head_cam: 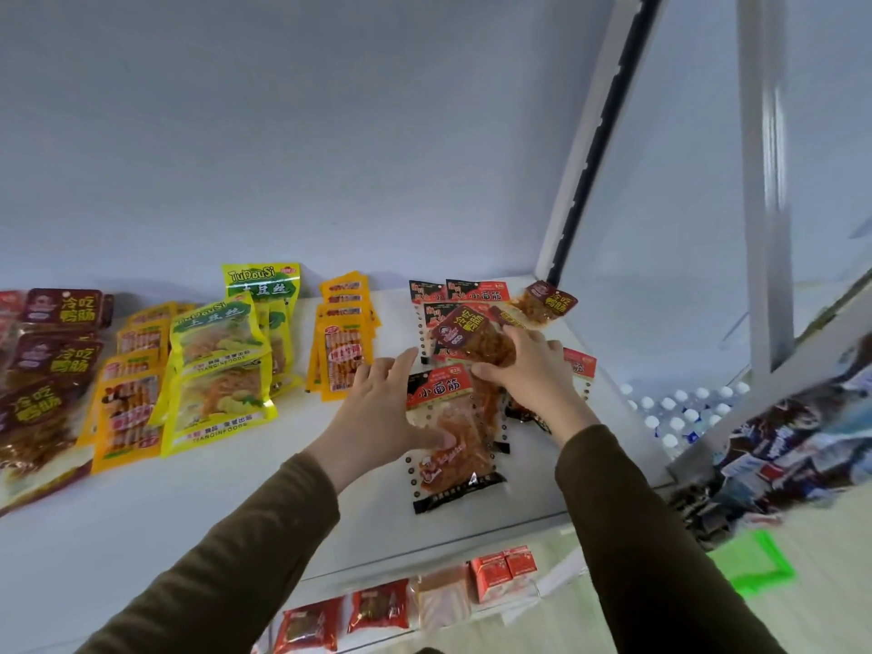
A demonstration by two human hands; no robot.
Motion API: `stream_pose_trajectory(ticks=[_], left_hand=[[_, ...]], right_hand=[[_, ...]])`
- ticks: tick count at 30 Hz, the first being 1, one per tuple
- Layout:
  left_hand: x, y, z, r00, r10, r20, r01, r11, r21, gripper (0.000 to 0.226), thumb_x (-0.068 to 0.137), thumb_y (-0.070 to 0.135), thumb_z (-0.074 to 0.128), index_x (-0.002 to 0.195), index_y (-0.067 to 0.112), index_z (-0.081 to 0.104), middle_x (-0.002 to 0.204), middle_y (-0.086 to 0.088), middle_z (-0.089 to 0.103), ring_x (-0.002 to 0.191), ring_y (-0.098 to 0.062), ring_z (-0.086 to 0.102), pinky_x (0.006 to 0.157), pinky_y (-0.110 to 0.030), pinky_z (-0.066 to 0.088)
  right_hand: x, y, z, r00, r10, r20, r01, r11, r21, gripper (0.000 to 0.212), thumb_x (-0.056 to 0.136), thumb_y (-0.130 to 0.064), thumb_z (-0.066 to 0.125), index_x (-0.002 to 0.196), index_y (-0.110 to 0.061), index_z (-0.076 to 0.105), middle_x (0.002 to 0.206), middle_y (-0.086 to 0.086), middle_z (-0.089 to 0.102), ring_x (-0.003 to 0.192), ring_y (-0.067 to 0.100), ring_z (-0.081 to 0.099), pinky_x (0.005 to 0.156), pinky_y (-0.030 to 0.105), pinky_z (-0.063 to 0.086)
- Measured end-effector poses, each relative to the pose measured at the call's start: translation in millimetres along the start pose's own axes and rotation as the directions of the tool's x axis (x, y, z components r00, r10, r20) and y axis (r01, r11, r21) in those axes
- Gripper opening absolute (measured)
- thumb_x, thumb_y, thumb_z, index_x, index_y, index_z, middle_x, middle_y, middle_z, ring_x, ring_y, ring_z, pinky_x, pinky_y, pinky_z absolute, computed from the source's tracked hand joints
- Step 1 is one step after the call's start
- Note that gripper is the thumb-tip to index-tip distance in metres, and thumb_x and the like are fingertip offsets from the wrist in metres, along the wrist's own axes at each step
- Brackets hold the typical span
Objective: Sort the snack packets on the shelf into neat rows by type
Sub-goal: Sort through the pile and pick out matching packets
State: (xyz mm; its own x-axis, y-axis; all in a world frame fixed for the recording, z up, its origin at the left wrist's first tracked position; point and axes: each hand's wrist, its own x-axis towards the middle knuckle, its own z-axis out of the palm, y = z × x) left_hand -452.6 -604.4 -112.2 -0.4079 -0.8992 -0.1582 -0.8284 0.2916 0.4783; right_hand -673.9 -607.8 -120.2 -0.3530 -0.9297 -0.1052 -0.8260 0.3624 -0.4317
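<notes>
On the white shelf a red-and-black packet lies nearest me. My left hand rests on its left edge, fingers straight and thumb on the packet. My right hand grips a dark red packet above a pile of red-and-black packets at the back right. Another dark red packet lies in the far right corner. Rows stand to the left: orange packets, yellow-green packets, more orange ones and dark red ones.
A white upright with a black slotted strip bounds the shelf on the right. Water bottles and a heap of wrappers lie beyond it. A lower shelf holds red packets and small red cartons.
</notes>
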Motion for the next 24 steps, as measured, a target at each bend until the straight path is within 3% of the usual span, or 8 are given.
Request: stream_pose_trajectory(ticks=[4,6,8,10,15,18,21,24], left_hand=[[2,2,1,0.998,-0.052,0.017,0.053,0.995,-0.084,0.129,0.068,0.051,0.090,0.161,0.035,0.002,0.158,-0.007,0.028,0.150,-0.033,0.016,0.119,-0.050,0.026],[3,3,0,0.998,-0.058,0.024,0.062,0.982,-0.181,0.130,0.067,0.039,0.093,0.160,0.037,0.001,0.151,-0.008,0.041,0.143,-0.034,0.035,0.112,-0.049,0.038],[3,2,-1,0.998,-0.052,0.024,0.057,0.960,-0.273,0.123,0.071,0.026,0.093,0.158,0.037,0.007,0.131,-0.002,0.057,0.114,-0.027,0.060,0.088,-0.036,0.056],[3,-1,-3,0.998,-0.057,0.003,0.055,0.946,-0.321,0.106,0.075,0.017,0.090,0.152,0.037,0.019,0.114,0.007,0.060,0.090,-0.017,0.065,0.064,-0.025,0.055],[4,-16,-8,0.997,-0.070,-0.036,0.052,0.925,-0.376,0.034,0.078,0.017,0.087,0.096,0.026,0.060,0.085,0.006,0.069,0.075,-0.010,0.065,0.061,-0.025,0.051],[1,-21,-13,0.996,-0.082,-0.033,0.047,0.806,-0.590,0.021,0.078,0.012,0.086,0.080,0.021,0.068,0.069,0.008,0.068,0.063,-0.006,0.058,0.060,-0.022,0.043],[-3,-25,-20,0.994,-0.106,0.012,0.074,0.609,-0.790,0.022,0.079,0.006,0.084,0.096,0.016,0.075,0.084,0.001,0.077,0.070,-0.012,0.064,0.067,-0.025,0.055],[-6,-29,-25,0.991,-0.123,0.053,0.109,0.504,-0.857,0.028,0.084,0.003,0.078,0.109,0.013,0.072,0.085,-0.003,0.076,0.067,-0.012,0.063,0.058,-0.023,0.056]], right_hand=[[-2,-2,12,0.999,0.006,-0.037,-0.004,0.997,0.073,0.091,0.080,-0.074,0.064,0.153,-0.029,0.035,0.154,0.005,0.040,0.140,0.033,0.035,0.111,0.055,0.038],[-4,-3,15,0.999,0.017,-0.043,-0.011,0.990,0.139,0.092,0.078,-0.075,0.066,0.151,-0.027,0.037,0.149,0.006,0.043,0.137,0.032,0.042,0.108,0.053,0.041],[-5,-3,17,0.998,0.040,-0.048,-0.027,0.969,0.245,0.087,0.079,-0.069,0.070,0.149,-0.027,0.039,0.142,0.005,0.047,0.132,0.030,0.049,0.105,0.050,0.046],[-7,-3,17,0.997,0.045,-0.061,-0.024,0.949,0.313,0.077,0.082,-0.060,0.073,0.144,-0.027,0.042,0.137,0.001,0.053,0.125,0.027,0.056,0.100,0.047,0.051],[-16,-6,17,0.995,0.059,-0.075,-0.016,0.878,0.479,0.060,0.087,-0.047,0.075,0.134,-0.027,0.043,0.124,-0.011,0.057,0.109,0.013,0.058,0.083,0.030,0.051],[-20,-12,22,0.998,0.033,-0.054,0.001,0.846,0.533,0.047,0.091,-0.044,0.072,0.126,-0.027,0.046,0.123,-0.010,0.061,0.110,0.013,0.061,0.084,0.033,0.053],[-25,-20,25,1.000,0.000,0.001,0.000,0.815,0.579,0.036,0.094,-0.038,0.069,0.121,-0.024,0.049,0.115,-0.008,0.063,0.105,0.014,0.064,0.086,0.033,0.052],[-29,-27,26,0.999,-0.018,0.050,-0.018,0.770,0.638,0.027,0.097,-0.032,0.066,0.116,-0.023,0.049,0.111,-0.005,0.064,0.101,0.014,0.065,0.079,0.030,0.051]])
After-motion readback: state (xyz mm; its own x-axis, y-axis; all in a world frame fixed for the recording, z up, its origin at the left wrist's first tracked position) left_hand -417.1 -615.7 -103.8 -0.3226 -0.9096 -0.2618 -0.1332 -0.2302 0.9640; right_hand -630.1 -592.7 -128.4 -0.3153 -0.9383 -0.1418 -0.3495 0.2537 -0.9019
